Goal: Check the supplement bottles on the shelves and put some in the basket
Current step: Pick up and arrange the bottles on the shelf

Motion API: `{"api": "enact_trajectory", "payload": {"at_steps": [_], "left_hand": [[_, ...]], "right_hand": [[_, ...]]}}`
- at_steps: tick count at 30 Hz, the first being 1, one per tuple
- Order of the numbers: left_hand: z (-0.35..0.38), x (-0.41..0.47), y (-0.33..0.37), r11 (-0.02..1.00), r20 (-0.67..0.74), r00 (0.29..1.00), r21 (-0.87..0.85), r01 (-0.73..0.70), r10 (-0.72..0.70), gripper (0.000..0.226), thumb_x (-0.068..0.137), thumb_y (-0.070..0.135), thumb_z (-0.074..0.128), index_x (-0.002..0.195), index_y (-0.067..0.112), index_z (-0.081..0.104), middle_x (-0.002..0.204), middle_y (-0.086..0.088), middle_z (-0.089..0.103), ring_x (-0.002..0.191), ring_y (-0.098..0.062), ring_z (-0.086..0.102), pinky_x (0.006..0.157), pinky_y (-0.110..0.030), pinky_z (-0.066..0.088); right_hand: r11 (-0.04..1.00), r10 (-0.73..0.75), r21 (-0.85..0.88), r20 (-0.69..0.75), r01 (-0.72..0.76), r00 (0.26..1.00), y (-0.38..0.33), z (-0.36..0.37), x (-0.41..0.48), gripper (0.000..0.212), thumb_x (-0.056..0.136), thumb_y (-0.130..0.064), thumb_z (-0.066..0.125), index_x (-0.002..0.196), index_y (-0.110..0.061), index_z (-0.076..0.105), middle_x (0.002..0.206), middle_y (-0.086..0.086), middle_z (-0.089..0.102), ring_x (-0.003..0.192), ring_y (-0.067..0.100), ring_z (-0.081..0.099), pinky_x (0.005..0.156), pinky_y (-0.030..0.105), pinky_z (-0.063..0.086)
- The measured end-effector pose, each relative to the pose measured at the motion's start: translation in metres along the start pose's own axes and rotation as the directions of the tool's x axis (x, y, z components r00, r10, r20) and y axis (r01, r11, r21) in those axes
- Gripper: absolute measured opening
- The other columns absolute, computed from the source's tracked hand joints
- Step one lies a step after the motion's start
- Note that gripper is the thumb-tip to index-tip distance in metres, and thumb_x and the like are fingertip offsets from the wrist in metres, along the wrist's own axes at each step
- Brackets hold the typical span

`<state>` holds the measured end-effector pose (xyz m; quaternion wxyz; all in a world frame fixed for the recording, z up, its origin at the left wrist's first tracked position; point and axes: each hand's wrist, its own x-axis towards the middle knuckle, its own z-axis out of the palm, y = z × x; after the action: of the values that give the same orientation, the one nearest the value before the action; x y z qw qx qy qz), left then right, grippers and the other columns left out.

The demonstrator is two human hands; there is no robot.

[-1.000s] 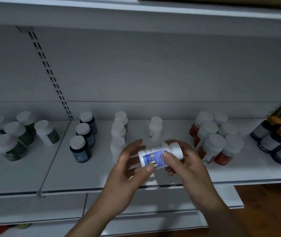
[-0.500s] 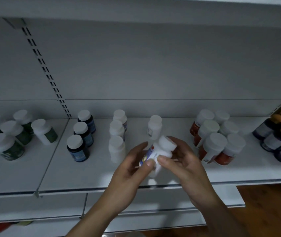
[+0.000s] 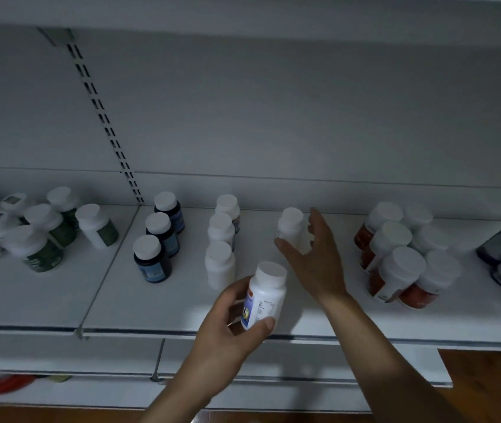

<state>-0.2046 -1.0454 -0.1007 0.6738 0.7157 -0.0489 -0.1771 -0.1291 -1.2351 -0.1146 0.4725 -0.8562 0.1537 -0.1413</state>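
A left hand (image 3: 227, 328) grips a blue-labelled bottle (image 3: 266, 293) over the shelf's (image 3: 44, 300) front edge. The right hand (image 3: 316, 264) has its fingers (image 3: 319, 224) spread around a lone white bottle (image 3: 290, 227) near the back edge. No basket is in view, so probably none is placed yet. The white shelving is dim, with a wooden floor (image 3: 487, 377) below.

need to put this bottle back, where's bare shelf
Bare shelf between the white bottle row and the red-labelled cluster, in front of the lone white bottle; also before the blue bottles. Crowded at far left and right.
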Motion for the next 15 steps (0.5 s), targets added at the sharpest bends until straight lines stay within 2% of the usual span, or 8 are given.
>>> {"api": "enact_trajectory", "payload": {"at_steps": [3,5,7,8,10,12,14,15], "left_hand": [[-0.001,-0.003,-0.002,1.000,-0.010,1.000,-0.021,-0.005,0.005,0.066,0.063,0.039,0.076,0.126,0.032,0.056,0.110,0.011,0.071,0.102,-0.009,0.067,0.088,-0.024,0.054],[-0.001,-0.003,-0.004,1.000,-0.010,1.000,-0.022,-0.007,0.007,0.063,0.064,0.037,0.076,0.124,0.031,0.057,0.108,0.008,0.071,0.101,-0.012,0.068,0.089,-0.026,0.054],[0.000,-0.004,-0.006,1.000,-0.015,1.000,-0.016,-0.022,0.022,0.056,0.070,0.026,0.076,0.122,0.030,0.058,0.107,0.007,0.072,0.101,-0.013,0.068,0.090,-0.025,0.053],[0.001,-0.004,-0.006,0.999,-0.019,0.999,-0.010,-0.037,0.036,0.053,0.072,0.022,0.075,0.122,0.029,0.057,0.107,0.009,0.072,0.102,-0.011,0.068,0.089,-0.022,0.052],[0.006,0.003,-0.004,0.998,-0.034,0.997,0.019,-0.065,0.065,0.051,0.077,0.014,0.076,0.121,0.029,0.056,0.111,0.016,0.069,0.107,-0.003,0.064,0.089,-0.014,0.048],[0.013,0.020,-0.005,0.991,-0.059,0.992,0.084,-0.102,0.107,0.049,0.080,0.012,0.078,0.118,0.035,0.055,0.112,0.026,0.065,0.110,0.008,0.057,0.089,-0.006,0.042],[0.025,0.046,-0.006,0.976,-0.100,0.981,0.155,-0.150,0.167,0.048,0.077,0.022,0.078,0.115,0.038,0.053,0.112,0.025,0.063,0.110,0.007,0.055,0.091,-0.006,0.041],[0.032,0.061,-0.005,0.972,-0.122,0.973,0.160,-0.174,0.194,0.048,0.076,0.023,0.078,0.114,0.038,0.053,0.111,0.021,0.063,0.107,0.004,0.056,0.091,-0.009,0.042]], "right_hand": [[1.000,0.001,-0.019,0.043,-0.001,0.999,-0.001,0.011,0.021,0.092,0.078,-0.039,0.079,0.151,-0.019,0.027,0.147,0.005,0.043,0.133,0.020,0.043,0.105,0.027,0.033],[1.000,0.010,-0.025,0.048,-0.009,0.999,-0.002,0.013,0.027,0.075,0.079,-0.034,0.078,0.143,-0.022,0.040,0.138,0.003,0.053,0.126,0.021,0.050,0.099,0.027,0.039],[1.000,-0.021,0.014,0.009,0.021,1.000,-0.001,0.008,0.024,0.052,0.079,-0.029,0.077,0.124,-0.028,0.052,0.120,-0.004,0.062,0.112,0.019,0.058,0.091,0.028,0.045],[0.998,-0.041,0.053,-0.015,0.042,0.999,-0.001,0.003,0.019,0.045,0.079,-0.027,0.078,0.116,-0.032,0.053,0.111,-0.009,0.062,0.105,0.015,0.060,0.085,0.025,0.045],[0.991,-0.056,0.121,-0.056,0.062,0.997,-0.002,-0.011,0.008,0.043,0.078,-0.025,0.079,0.110,-0.036,0.052,0.102,-0.017,0.060,0.096,0.009,0.060,0.078,0.017,0.044],[0.982,-0.024,0.186,-0.072,0.037,0.997,-0.001,-0.025,-0.005,0.045,0.077,-0.023,0.080,0.109,-0.039,0.052,0.101,-0.025,0.058,0.095,0.007,0.060,0.079,0.017,0.046],[0.976,-0.013,0.218,-0.079,0.030,0.997,0.003,-0.037,-0.020,0.047,0.077,-0.023,0.080,0.106,-0.046,0.051,0.105,-0.027,0.058,0.097,-0.001,0.060,0.083,0.022,0.049],[0.974,-0.015,0.222,-0.088,0.034,0.996,0.005,-0.042,-0.028,0.049,0.077,-0.022,0.080,0.105,-0.051,0.050,0.108,-0.025,0.059,0.098,-0.005,0.059,0.083,0.021,0.049]]}}
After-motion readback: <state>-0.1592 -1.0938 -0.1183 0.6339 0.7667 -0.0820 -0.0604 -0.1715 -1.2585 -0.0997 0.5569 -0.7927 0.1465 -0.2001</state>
